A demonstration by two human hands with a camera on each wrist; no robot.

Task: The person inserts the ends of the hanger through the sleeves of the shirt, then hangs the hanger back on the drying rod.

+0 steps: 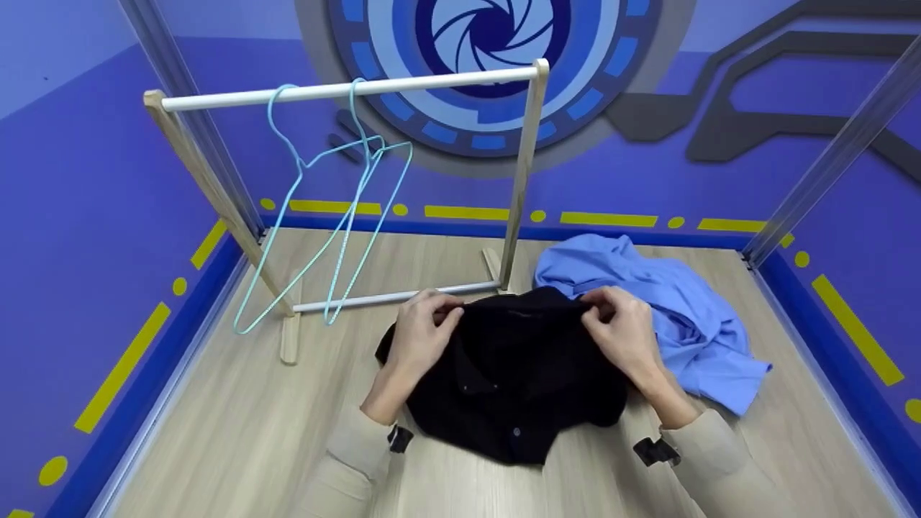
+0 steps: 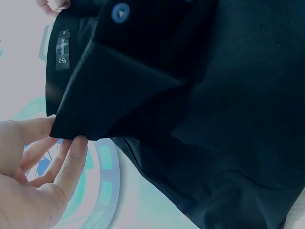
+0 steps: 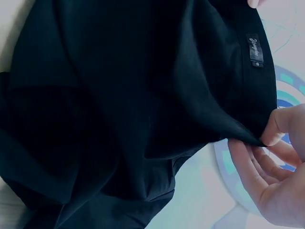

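Head view, and here's the left hand (image 1: 416, 334) and right hand (image 1: 624, 329) both pinching the black garment (image 1: 522, 381) by its top edge, over the table (image 1: 245, 432), beside the blue garment (image 1: 709, 324)! Left wrist: that hand nips a corner, label (image 2: 62, 51) showing. Right wrist: matching pinch, opposite corner!

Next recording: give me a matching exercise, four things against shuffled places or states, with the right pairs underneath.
Things
1. Black garment
2. Blue garment
3. Hangers
4. Label

Places and states
A. Hooked over the white rail
B. On the inner side of a dark band
C. Pinched by left hand and right hand
D. Lying crumpled, held by neither hand

Pairs: 1-C, 2-D, 3-A, 4-B
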